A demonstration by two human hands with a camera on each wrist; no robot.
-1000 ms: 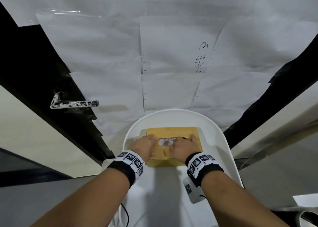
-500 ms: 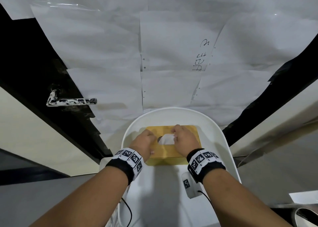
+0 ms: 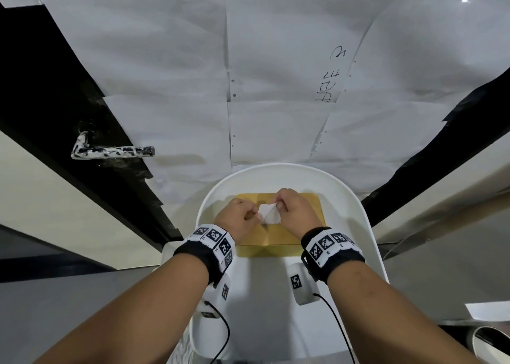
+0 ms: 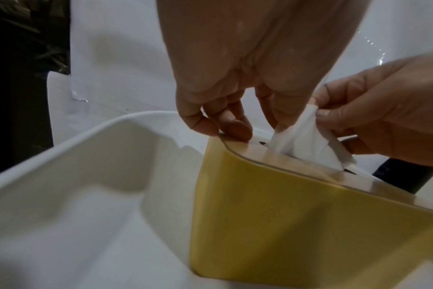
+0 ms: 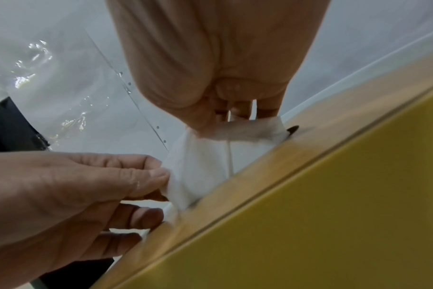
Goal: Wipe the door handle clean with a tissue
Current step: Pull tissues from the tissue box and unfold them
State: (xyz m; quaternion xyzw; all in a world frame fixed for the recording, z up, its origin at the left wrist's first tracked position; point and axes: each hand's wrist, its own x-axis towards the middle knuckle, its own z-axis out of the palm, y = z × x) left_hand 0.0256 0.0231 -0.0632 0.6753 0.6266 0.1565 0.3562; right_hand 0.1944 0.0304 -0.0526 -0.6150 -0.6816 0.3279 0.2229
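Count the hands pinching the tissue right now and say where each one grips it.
2. The left hand pinches the tissue at its left edge; the right hand pinches its top right corner. Both are above the yellow tissue box slot.

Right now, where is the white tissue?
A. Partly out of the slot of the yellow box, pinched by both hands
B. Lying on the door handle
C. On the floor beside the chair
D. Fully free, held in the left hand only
A: the tissue rises from the slot of the yellow box, pinched by the left hand and the right hand.
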